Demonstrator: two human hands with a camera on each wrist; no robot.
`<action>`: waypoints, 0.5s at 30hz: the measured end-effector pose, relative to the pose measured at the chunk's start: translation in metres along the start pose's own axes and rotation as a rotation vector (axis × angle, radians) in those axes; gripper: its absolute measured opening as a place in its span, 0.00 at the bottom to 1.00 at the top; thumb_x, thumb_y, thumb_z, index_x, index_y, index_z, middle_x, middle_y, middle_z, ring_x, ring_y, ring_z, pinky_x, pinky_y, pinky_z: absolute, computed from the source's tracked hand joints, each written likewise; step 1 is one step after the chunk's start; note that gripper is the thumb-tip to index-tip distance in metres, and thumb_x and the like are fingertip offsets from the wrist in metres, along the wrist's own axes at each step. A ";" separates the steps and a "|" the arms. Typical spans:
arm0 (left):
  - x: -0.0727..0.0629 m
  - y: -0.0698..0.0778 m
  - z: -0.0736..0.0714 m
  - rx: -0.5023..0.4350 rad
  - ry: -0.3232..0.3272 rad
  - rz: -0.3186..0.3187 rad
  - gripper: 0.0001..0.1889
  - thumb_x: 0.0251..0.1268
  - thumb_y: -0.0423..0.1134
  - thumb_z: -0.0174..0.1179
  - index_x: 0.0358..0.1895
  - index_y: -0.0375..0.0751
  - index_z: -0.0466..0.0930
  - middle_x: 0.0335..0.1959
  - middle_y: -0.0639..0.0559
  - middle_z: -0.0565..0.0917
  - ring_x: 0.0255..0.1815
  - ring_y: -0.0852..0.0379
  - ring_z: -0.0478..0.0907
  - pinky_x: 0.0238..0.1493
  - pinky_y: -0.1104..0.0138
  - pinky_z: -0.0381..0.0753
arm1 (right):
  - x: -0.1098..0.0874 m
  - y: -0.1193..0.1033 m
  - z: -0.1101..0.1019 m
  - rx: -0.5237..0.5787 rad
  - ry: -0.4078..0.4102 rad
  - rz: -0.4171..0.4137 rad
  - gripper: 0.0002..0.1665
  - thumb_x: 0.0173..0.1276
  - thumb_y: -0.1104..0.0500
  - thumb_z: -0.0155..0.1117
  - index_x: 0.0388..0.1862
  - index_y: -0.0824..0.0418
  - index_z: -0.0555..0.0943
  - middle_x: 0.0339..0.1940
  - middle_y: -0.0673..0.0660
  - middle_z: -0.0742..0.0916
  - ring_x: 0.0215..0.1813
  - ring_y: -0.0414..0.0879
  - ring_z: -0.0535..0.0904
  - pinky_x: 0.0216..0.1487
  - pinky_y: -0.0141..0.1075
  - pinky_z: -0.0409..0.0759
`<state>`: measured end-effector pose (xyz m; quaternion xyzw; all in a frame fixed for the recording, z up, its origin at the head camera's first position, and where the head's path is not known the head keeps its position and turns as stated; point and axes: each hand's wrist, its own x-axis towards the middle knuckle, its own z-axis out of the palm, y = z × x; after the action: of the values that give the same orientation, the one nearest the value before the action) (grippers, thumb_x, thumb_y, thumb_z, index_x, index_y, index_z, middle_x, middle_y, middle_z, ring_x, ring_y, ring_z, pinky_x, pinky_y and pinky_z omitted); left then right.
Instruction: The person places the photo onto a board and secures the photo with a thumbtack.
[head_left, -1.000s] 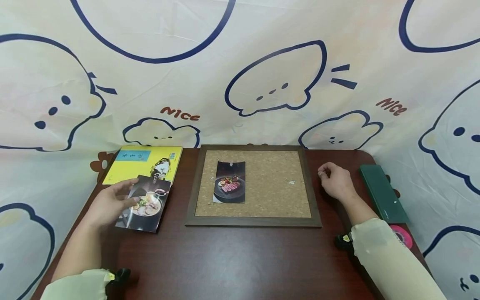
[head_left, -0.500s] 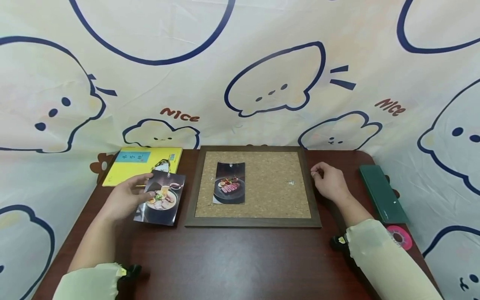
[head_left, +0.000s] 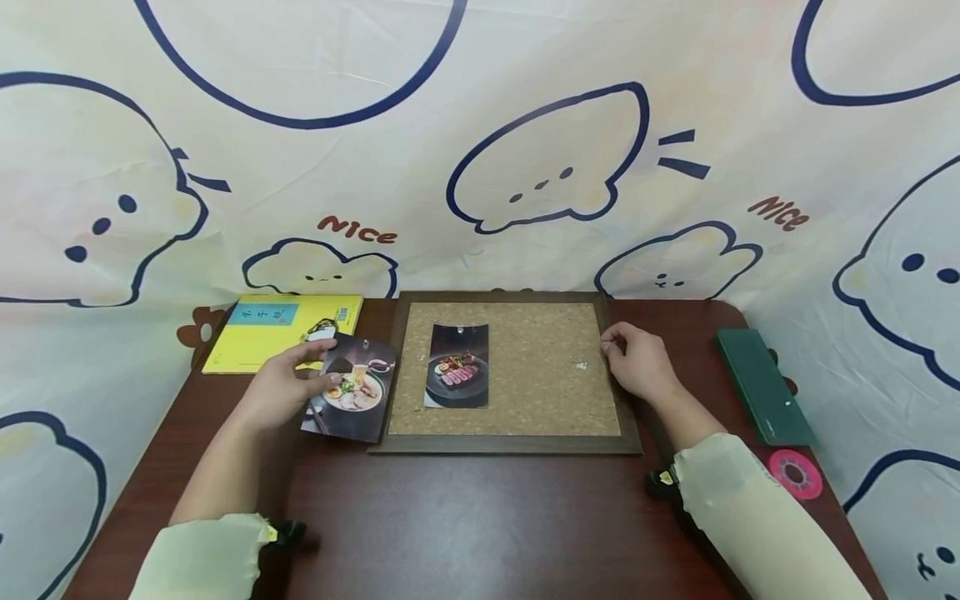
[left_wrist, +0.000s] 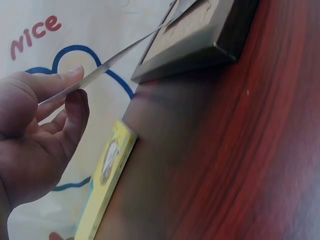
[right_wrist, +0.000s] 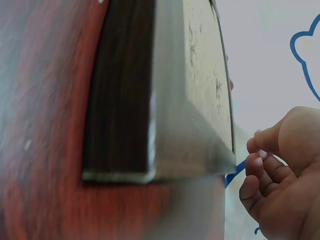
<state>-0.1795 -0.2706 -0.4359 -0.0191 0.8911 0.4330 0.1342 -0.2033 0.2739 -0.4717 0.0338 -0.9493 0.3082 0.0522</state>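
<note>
My left hand pinches a glossy photo of a noodle bowl between thumb and fingers. In the left wrist view the photo appears edge-on, raised off the table and reaching toward the corkboard. A small pale spot shows near its top edge. The framed corkboard lies mid-table, with a second photo of sliced meat pinned at its left by a clear pin. My right hand is at the board's right edge, fingers curled and thumb tip against the index finger; nothing visible is held there.
Small clear pieces sit on the cork's right part. A yellow book lies at the back left. On the right are a dark green case and a pink ring-shaped roll. A patterned cloth hangs behind the table.
My left hand has carried the noodle photo rightward from the yellow book to the corkboard's left edge. The right hand has shifted left, up to the board's right edge.
</note>
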 end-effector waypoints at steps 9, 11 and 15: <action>0.011 0.018 0.011 -0.057 -0.014 0.016 0.37 0.67 0.48 0.71 0.78 0.52 0.68 0.72 0.41 0.69 0.61 0.40 0.76 0.52 0.60 0.82 | 0.006 -0.014 0.010 0.000 0.006 -0.042 0.07 0.77 0.61 0.60 0.46 0.61 0.83 0.36 0.58 0.87 0.28 0.48 0.74 0.37 0.45 0.76; 0.014 0.021 0.015 -0.064 -0.021 0.019 0.37 0.66 0.48 0.72 0.77 0.52 0.69 0.72 0.41 0.70 0.60 0.40 0.76 0.50 0.62 0.83 | 0.007 -0.017 0.013 -0.002 0.002 -0.044 0.06 0.77 0.61 0.60 0.45 0.61 0.83 0.37 0.57 0.87 0.31 0.49 0.77 0.39 0.46 0.77; 0.020 0.026 0.024 -0.080 -0.021 0.040 0.36 0.66 0.46 0.72 0.76 0.52 0.70 0.67 0.42 0.72 0.55 0.41 0.76 0.45 0.64 0.83 | 0.008 -0.022 0.017 0.006 -0.006 -0.056 0.06 0.76 0.62 0.60 0.45 0.60 0.83 0.38 0.57 0.88 0.36 0.50 0.79 0.42 0.47 0.78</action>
<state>-0.1978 -0.2339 -0.4354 -0.0023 0.8718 0.4712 0.1340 -0.2104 0.2462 -0.4720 0.0613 -0.9471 0.3096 0.0579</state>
